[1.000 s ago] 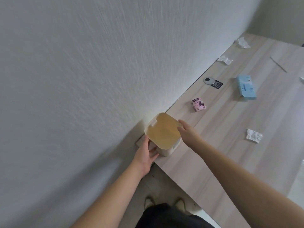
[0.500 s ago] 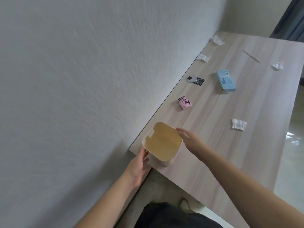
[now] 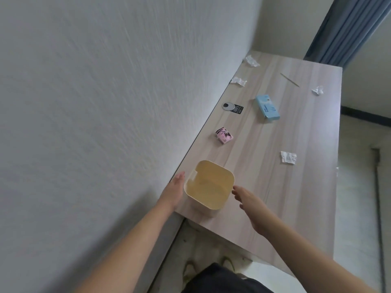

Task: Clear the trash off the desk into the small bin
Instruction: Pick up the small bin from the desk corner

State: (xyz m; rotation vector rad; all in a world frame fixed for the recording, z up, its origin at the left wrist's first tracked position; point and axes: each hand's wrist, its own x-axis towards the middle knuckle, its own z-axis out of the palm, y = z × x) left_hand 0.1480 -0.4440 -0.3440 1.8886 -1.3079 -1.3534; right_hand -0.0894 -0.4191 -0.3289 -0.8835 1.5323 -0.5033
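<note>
A small cream bin [image 3: 209,185] stands upright and empty on the near left corner of the wooden desk [image 3: 264,187]. My left hand [image 3: 174,189] lies flat against the bin's left wall, fingers straight. My right hand [image 3: 248,200] hovers open just right of the bin, a small gap from its wall. Trash lies farther along the desk: a crumpled white paper [image 3: 288,157], a pink printed wrapper [image 3: 224,135], a light blue carton [image 3: 267,107], white scraps [image 3: 239,81] [image 3: 251,60] [image 3: 318,90] and a thin stick [image 3: 289,79].
A white wall runs along the desk's left side. A round grommet with a black tag [image 3: 232,107] sits by the wall. Blue curtain [image 3: 347,30] hangs beyond the far end. The desk's right edge drops to the pale floor [image 3: 359,208]. My feet [image 3: 190,269] show below.
Both hands held the bin in the air a second ago; it now rests on the desk corner. My right hand has come off its rim and my left has slid to its side.
</note>
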